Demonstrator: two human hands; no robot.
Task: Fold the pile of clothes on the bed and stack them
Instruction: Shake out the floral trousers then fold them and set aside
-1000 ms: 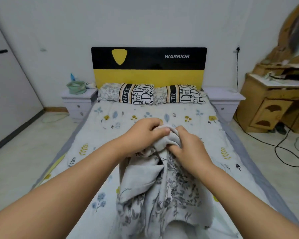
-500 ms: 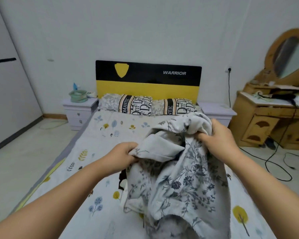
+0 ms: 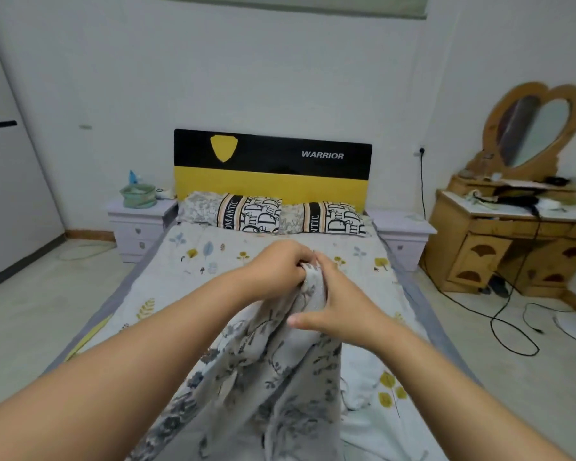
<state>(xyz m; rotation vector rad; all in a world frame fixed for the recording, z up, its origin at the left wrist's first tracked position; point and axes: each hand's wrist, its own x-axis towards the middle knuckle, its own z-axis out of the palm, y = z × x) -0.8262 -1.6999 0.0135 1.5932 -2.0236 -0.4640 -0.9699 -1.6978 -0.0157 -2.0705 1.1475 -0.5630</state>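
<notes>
a floral garment (image 3: 273, 371) is held up over the bed (image 3: 193, 261) at the centre of the frame, its top edge gathered between the two hands and the rest hanging down toward the bottom of the frame. the long axis of the cloth runs from the hands at frame centre down to the lower edge, roughly along the bed's length. the left hand (image 3: 276, 269) is curled round the bunched top edge; the right hand (image 3: 338, 306) is laid against the cloth just beside it, lower and to the right, with the thumb stretched out, and whether its fingers pinch the fabric cannot be told from this view. the hands are touching or nearly so, the left one a little higher in the frame. open bedsheet is seen above the hands, up to the pillows (image 3: 273, 216), and to the left and right of them, so room for spreading the garment flat appears to lie on both sides. the bed's side edges are well apart from the hands.
</notes>
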